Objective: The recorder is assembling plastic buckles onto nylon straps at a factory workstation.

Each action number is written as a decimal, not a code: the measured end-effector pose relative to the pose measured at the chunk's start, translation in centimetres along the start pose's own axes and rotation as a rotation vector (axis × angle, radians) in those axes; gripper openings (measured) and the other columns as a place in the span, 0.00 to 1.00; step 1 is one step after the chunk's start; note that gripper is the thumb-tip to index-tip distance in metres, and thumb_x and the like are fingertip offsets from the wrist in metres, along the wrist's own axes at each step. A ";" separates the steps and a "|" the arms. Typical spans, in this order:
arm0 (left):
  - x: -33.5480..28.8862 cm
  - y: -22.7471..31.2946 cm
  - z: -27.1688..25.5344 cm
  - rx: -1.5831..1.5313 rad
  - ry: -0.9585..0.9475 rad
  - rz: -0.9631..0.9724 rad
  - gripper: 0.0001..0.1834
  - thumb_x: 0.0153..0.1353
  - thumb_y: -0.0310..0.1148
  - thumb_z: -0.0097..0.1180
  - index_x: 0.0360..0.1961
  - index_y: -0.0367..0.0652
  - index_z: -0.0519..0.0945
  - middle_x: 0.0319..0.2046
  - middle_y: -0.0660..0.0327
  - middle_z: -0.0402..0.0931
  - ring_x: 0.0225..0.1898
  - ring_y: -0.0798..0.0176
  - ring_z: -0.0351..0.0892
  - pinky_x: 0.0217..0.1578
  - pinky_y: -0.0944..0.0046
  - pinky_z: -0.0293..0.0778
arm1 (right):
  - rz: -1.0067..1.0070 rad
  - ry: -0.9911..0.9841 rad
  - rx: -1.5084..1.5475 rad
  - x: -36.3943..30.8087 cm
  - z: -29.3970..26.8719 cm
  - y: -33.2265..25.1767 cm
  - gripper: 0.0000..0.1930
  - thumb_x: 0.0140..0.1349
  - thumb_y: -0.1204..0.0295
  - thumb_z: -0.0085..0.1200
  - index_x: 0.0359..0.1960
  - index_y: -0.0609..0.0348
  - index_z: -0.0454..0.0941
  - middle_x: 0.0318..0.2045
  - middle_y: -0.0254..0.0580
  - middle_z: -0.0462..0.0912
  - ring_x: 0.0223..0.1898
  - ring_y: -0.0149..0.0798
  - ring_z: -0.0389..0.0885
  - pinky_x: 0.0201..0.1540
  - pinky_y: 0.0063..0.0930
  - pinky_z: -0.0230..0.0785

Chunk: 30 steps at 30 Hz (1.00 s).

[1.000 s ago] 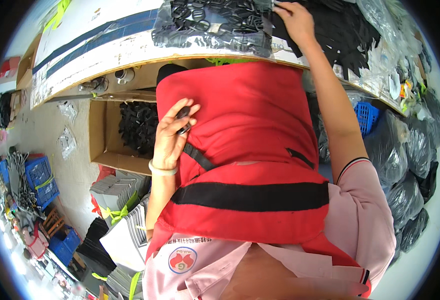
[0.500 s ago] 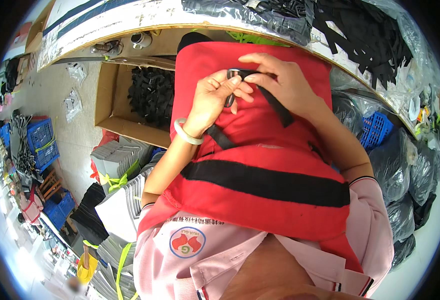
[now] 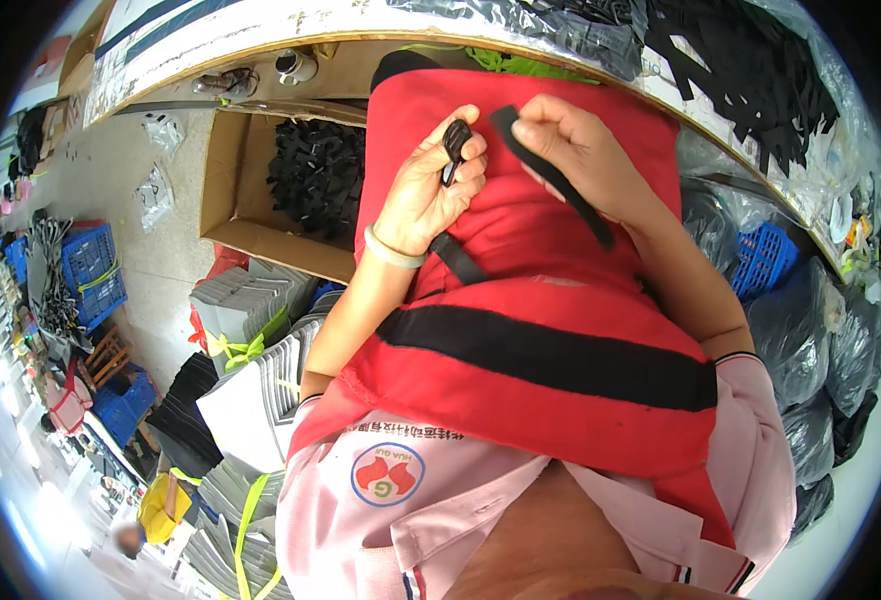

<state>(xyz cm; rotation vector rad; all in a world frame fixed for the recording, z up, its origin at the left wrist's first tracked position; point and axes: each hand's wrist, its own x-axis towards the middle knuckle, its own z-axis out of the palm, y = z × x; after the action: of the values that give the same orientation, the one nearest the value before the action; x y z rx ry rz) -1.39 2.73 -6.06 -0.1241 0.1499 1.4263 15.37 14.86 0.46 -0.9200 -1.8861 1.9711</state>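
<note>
My left hand (image 3: 432,190) is closed around a small black plastic buckle (image 3: 453,145), held up over the red apron (image 3: 550,260) across my lap. To its right, my right hand (image 3: 585,150) pinches a short black webbing strap (image 3: 582,208) between thumb and fingers. One end of the strap points up toward the buckle, and the other hangs down past the palm. A gap of red cloth shows between strap and buckle. Another black strap piece (image 3: 457,260) lies on the apron just below my left wrist; whether it joins what I hold is hidden.
A cardboard box (image 3: 275,250) of black pieces stands left of my lap. Ahead is a worktable edge (image 3: 360,50), with a heap of black straps (image 3: 750,70) at right. Grey sheet stacks (image 3: 250,300) sit at left; black plastic bags (image 3: 790,330) and a blue basket (image 3: 763,262) at right.
The strap end was at the buckle with both hands close together. Now my right hand has drawn away to the right with the strap, and the buckle stays in my left hand.
</note>
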 end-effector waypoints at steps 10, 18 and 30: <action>-0.2 -0.8 -0.6 0.026 0.022 -0.094 0.16 0.65 0.30 0.52 0.52 0.37 0.71 0.28 0.57 0.72 0.20 0.66 0.66 0.16 0.72 0.65 | 0.274 -0.260 0.338 -0.5 1.0 -1.6 0.10 0.66 0.68 0.52 0.34 0.64 0.77 0.28 0.36 0.82 0.26 0.20 0.75 0.25 0.13 0.63; 0.3 -1.1 0.5 0.313 0.045 0.048 0.10 0.66 0.27 0.48 0.46 0.35 0.73 0.24 0.58 0.72 0.19 0.67 0.68 0.16 0.73 0.61 | 0.221 -0.233 0.554 -0.1 1.5 -0.2 0.14 0.68 0.64 0.50 0.31 0.64 0.76 0.19 0.32 0.74 0.15 0.19 0.64 0.17 0.13 0.57; 0.7 -1.3 1.4 0.644 0.270 0.039 0.11 0.70 0.29 0.43 0.48 0.33 0.72 0.26 0.57 0.75 0.23 0.67 0.73 0.20 0.73 0.67 | 0.145 -0.236 0.313 0.8 1.4 1.9 0.18 0.69 0.61 0.49 0.52 0.63 0.72 0.28 0.37 0.81 0.25 0.24 0.77 0.26 0.16 0.67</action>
<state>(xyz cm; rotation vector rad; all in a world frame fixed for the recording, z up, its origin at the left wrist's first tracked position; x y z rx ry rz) 0.03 3.48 -4.81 0.2204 0.8257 1.3324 14.36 14.00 -1.65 -0.7810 -1.5889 2.4669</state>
